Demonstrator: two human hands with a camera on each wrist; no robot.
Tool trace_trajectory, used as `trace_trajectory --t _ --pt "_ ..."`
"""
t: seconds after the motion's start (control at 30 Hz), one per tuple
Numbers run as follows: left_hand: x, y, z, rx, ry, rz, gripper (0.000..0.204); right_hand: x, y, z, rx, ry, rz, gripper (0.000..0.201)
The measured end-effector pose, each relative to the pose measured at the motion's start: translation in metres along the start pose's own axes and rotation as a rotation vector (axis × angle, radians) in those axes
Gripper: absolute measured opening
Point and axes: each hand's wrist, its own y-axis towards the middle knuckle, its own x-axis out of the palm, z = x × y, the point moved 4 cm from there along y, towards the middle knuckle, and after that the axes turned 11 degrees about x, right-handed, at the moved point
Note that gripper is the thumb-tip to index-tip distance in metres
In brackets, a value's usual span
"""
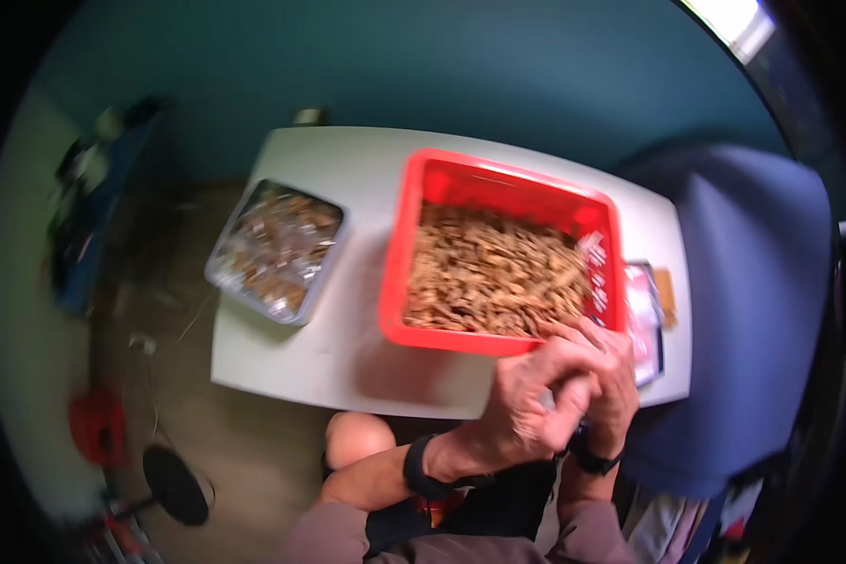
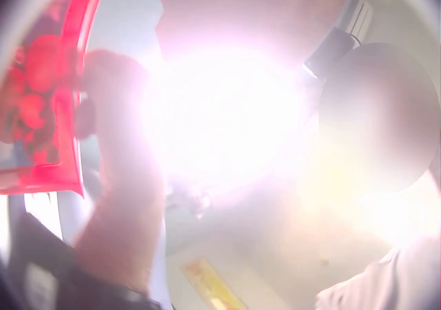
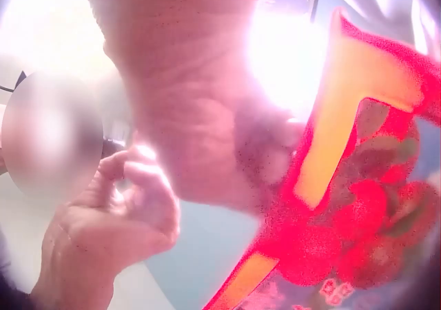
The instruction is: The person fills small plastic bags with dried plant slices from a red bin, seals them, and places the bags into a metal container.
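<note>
A red basket (image 1: 397,254) full of small tan-brown pieces (image 1: 489,268) stands on a white table. Both hands come together by its front right corner. My left hand (image 1: 526,399) has curled fingers, its thumb bent toward them; in the right wrist view the left hand (image 3: 117,220) shows a small loop between thumb and finger. My right hand (image 1: 616,376) is beside and partly behind it, its fingers curled close to the rim. In the left wrist view the right hand (image 2: 127,158) overlaps the basket's edge. Glare and blur hide the fingertips; I cannot tell whether they hold anything.
Left of the basket sits a grey-rimmed tub (image 1: 324,273) of shiny wrapped pieces. A pinkish-white flat pack (image 1: 644,324) and a brown piece (image 1: 665,296) lie to its right. A blue-covered bulky object (image 1: 747,329) borders the table's right side. A teal wall (image 1: 423,75) rises behind.
</note>
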Motion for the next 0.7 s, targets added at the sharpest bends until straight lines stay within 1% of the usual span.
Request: trace_trajectory --t 0.03,0.07,0.1,0.13,0.17,0.23,0.27,0.3,0.33,0.37,0.4,0.43,0.5,0.57,0.6,0.63,0.7 --pt "-0.003 -0.004 -0.006 -0.008 0.045 -0.010 0.011 0.000 -0.008 0.005 -0.005 0.030 0.072 0.030" --pt "-0.004 -0.012 -0.014 -0.143 0.012 0.019 0.009 -0.002 -0.019 0.011 0.030 0.004 0.125 0.029" --pt "-0.012 -0.019 -0.022 -0.165 0.071 -0.003 0.009 -0.006 -0.030 0.017 0.059 -0.024 0.184 0.029" --pt "-0.017 -0.022 -0.026 -0.170 0.072 -0.002 0.008 -0.013 -0.042 0.022 0.092 -0.016 0.243 0.030" --pt "-0.020 -0.022 -0.028 -0.198 0.084 0.007 0.006 -0.018 -0.056 0.029 0.146 0.024 0.299 0.026" --pt "-0.023 -0.025 -0.032 -0.236 0.107 0.037 0.005 -0.027 -0.086 0.045 0.400 0.121 0.269 0.021" --pt "-0.022 -0.025 -0.030 -0.190 0.130 0.011 0.005 -0.026 -0.100 0.059 0.492 0.177 0.317 0.016" --pt "-0.021 -0.024 -0.027 -0.141 0.157 -0.015 0.005 -0.023 -0.115 0.075 0.704 0.243 0.286 0.012" --pt "-0.018 -0.026 -0.026 -0.138 0.144 -0.042 0.005 -0.020 -0.125 0.091 0.753 0.288 0.278 0.011" --pt "-0.017 -0.029 -0.026 -0.112 0.168 -0.045 0.009 -0.018 -0.132 0.109 0.803 0.335 0.271 0.009" --pt "-0.015 -0.032 -0.025 -0.086 0.190 -0.047 0.014 -0.015 -0.136 0.124 0.864 0.383 0.210 0.010" --pt "-0.013 -0.034 -0.027 -0.083 0.178 -0.068 0.014 -0.012 -0.138 0.139 0.889 0.412 0.155 0.014" --pt "-0.005 -0.038 -0.030 0.020 0.265 -0.153 0.016 -0.001 -0.134 0.165 0.934 0.444 0.086 0.018" --pt "0.001 -0.044 -0.034 0.020 0.275 -0.184 0.019 0.008 -0.121 0.185 0.831 0.382 0.136 0.019" --pt "0.005 -0.047 -0.036 0.034 0.281 -0.223 0.015 0.010 -0.111 0.190 0.815 0.394 0.137 0.021" --pt "0.008 -0.050 -0.037 0.047 0.287 -0.264 0.012 0.015 -0.103 0.196 0.810 0.430 0.125 0.022" --pt "0.013 -0.054 -0.040 0.047 0.283 -0.295 0.014 0.025 -0.088 0.211 0.745 0.333 0.058 0.031"
